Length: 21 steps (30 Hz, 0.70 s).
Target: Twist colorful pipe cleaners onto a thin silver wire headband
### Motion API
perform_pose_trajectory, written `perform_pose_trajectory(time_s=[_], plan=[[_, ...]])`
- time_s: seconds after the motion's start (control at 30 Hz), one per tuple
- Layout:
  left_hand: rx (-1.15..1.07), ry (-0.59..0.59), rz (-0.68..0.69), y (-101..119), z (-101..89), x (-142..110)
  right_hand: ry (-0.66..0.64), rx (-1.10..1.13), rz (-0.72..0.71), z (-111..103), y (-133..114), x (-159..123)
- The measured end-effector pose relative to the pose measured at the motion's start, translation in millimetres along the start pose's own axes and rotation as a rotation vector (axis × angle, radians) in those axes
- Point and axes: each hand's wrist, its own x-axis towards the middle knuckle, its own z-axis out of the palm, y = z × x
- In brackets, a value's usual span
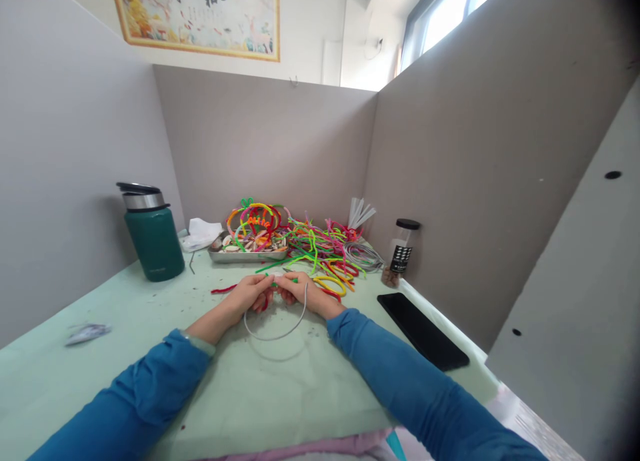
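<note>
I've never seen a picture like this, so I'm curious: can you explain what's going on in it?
There is no robot here, just a person with bare hands. This single picture comes from a camera on their head, looking forward and down.

The left hand and right hand meet over the table. Their fingers pinch a small green piece, and a thin pale hoop curves below. The fingers hide exactly how they join.

Behind them are a metal tray holding colorful bits and a pile of bright fuzzy sticks. A green bottle stands on the left, and a clear jar on the right.
</note>
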Motion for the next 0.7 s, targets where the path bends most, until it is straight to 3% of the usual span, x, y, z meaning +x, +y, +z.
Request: perform_pose_trajectory(time_s=[0.7], plan=[[0.026,-0.004,0.004,-4.0,-0.6,1.6,-0.022,0.017,0.007,-0.2,-5.4,-3.4]])
